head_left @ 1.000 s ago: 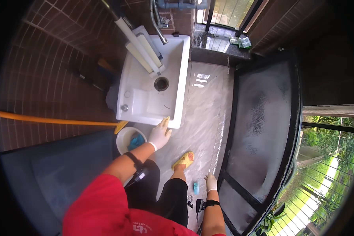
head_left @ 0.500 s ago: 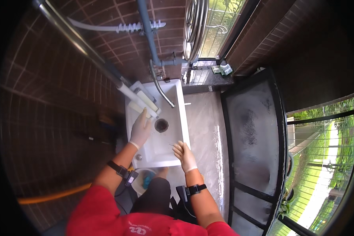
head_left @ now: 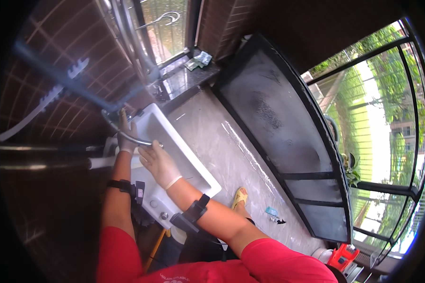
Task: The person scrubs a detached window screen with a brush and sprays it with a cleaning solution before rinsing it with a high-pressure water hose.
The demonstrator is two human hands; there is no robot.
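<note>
Our left hand is raised under the curved metal tap, in a pale glove, with its fingers stretched up toward the tap's base and the thumb apart from them. The spout crosses in front of this hand; we cannot tell whether the fingertips press on the tap or only lie beside it. Our right hand, gloved too, is at the free end of the spout, its fingers slightly bent, and we cannot tell whether they close on the metal. Both hands are over the white sink, whose long rim slants down past the right of our right hand. Just left of our left hand's wrist, a pole with a white end reaches into the sink.

Closer to our bodies than the hands, we wear a black strap on the left forearm and a black strap with a device on the right. Below our right hand, a round silver knob sits at the sink's near end.

Farther out, to the lower right of our right hand, we see a yellow slipper on a foot and a light blue object on the tiled floor. Beyond the left hand, small packets lie on the dark windowsill. Well to the right of both hands leans a black-framed frosted panel, with greenery behind bars past it.
</note>
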